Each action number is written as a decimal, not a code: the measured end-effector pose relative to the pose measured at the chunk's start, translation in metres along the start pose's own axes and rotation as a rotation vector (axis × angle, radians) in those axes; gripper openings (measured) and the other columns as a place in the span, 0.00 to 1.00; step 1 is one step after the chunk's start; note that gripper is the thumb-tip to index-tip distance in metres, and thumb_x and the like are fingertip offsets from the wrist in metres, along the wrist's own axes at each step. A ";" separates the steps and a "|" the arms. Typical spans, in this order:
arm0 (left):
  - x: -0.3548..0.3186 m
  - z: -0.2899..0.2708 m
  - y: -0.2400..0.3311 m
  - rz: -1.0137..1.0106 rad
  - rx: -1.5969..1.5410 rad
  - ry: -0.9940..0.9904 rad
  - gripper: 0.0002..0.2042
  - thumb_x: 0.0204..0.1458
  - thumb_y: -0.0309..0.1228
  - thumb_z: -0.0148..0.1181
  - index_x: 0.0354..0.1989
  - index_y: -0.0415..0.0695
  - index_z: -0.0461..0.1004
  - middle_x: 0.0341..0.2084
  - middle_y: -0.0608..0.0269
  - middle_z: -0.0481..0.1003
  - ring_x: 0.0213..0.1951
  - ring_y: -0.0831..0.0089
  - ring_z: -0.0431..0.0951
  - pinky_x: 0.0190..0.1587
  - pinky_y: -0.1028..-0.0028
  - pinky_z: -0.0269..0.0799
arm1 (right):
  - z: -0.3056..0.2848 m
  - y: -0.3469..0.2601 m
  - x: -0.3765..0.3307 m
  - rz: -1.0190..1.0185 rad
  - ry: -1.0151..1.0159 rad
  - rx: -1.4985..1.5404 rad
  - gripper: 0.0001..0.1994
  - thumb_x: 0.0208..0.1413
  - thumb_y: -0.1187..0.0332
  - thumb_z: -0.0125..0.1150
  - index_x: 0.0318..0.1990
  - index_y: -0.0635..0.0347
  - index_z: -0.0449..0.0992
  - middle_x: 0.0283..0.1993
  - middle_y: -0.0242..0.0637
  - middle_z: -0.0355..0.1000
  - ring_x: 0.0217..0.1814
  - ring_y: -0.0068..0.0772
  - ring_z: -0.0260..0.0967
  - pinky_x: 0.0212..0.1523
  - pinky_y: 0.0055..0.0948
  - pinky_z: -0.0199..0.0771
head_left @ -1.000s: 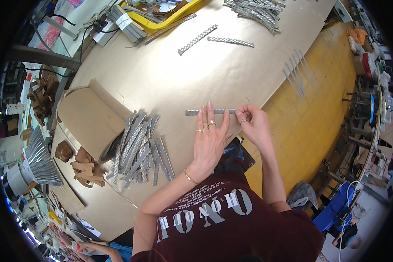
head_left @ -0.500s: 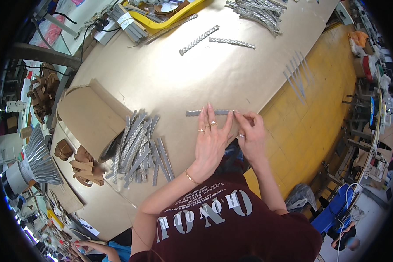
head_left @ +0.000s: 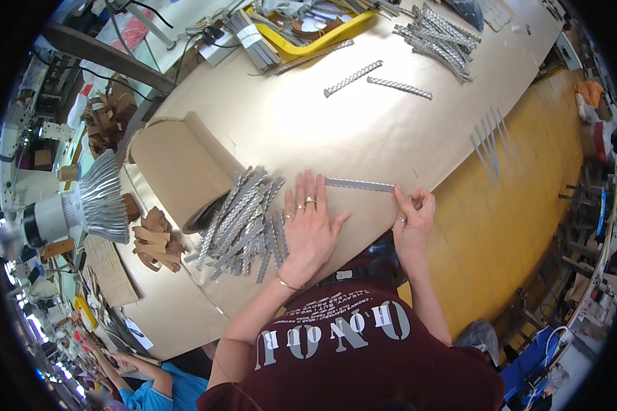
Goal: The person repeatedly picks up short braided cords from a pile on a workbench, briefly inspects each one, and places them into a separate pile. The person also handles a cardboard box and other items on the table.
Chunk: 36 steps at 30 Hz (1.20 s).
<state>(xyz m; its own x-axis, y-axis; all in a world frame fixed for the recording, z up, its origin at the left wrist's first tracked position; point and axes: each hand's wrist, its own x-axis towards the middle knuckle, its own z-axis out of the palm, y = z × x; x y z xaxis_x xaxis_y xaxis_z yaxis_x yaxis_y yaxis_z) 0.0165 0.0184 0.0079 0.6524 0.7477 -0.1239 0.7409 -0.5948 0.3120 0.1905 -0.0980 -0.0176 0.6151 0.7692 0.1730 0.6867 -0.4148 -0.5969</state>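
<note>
Near the middle of the frame a single grey strip [head_left: 360,184] lies flat on the brown paper sheet [head_left: 363,130] that covers the table. The left hand [head_left: 310,222] is spread open, palm down, its fingertips at the strip's left end, pinning it. The right hand [head_left: 414,214] is curled, fingers pinched at the strip's right end. Just left of the open hand sits a loose pile of strips [head_left: 243,222], beside a cardboard roll [head_left: 178,171]; two more strips [head_left: 377,77] lie in the upper middle. The step looks like smoothing or aligning one strip; the next move seems to need steady pressure at both ends.
</note>
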 end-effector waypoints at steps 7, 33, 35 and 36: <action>0.006 0.008 0.015 0.048 -0.073 0.095 0.36 0.59 0.47 0.54 0.72 0.41 0.52 0.72 0.37 0.44 0.73 0.44 0.41 0.71 0.44 0.34 | -0.012 -0.001 0.007 -0.112 0.059 -0.027 0.29 0.39 0.82 0.56 0.52 0.45 0.81 0.43 0.35 0.67 0.43 0.35 0.65 0.49 0.37 0.58; -0.049 -0.045 -0.011 0.018 -0.253 0.542 0.21 0.49 0.22 0.62 0.54 0.40 0.72 0.57 0.47 0.71 0.58 0.50 0.70 0.62 0.57 0.59 | 0.002 -0.013 0.133 -0.342 -0.019 0.030 0.07 0.50 0.65 0.69 0.33 0.53 0.77 0.41 0.34 0.72 0.47 0.39 0.68 0.52 0.39 0.61; -0.031 -0.024 0.009 0.131 -0.301 0.273 0.30 0.52 0.32 0.63 0.64 0.40 0.64 0.65 0.43 0.61 0.66 0.48 0.61 0.67 0.53 0.53 | 0.004 -0.023 0.100 -0.430 -0.126 0.060 0.08 0.49 0.63 0.69 0.34 0.52 0.78 0.44 0.34 0.72 0.51 0.39 0.67 0.54 0.40 0.60; -0.021 -0.014 0.016 0.159 -0.261 0.188 0.32 0.53 0.37 0.62 0.66 0.40 0.61 0.67 0.43 0.57 0.68 0.47 0.57 0.68 0.52 0.51 | 0.002 -0.025 0.087 -0.454 -0.164 0.043 0.08 0.49 0.63 0.69 0.35 0.51 0.79 0.46 0.34 0.72 0.52 0.39 0.67 0.54 0.40 0.59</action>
<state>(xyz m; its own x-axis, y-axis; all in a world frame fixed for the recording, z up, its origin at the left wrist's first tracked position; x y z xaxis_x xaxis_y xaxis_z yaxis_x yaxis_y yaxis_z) 0.0123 -0.0020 0.0286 0.6972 0.7078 0.1136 0.5511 -0.6306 0.5464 0.2262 -0.0195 0.0114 0.1852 0.9357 0.3002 0.8531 -0.0015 -0.5217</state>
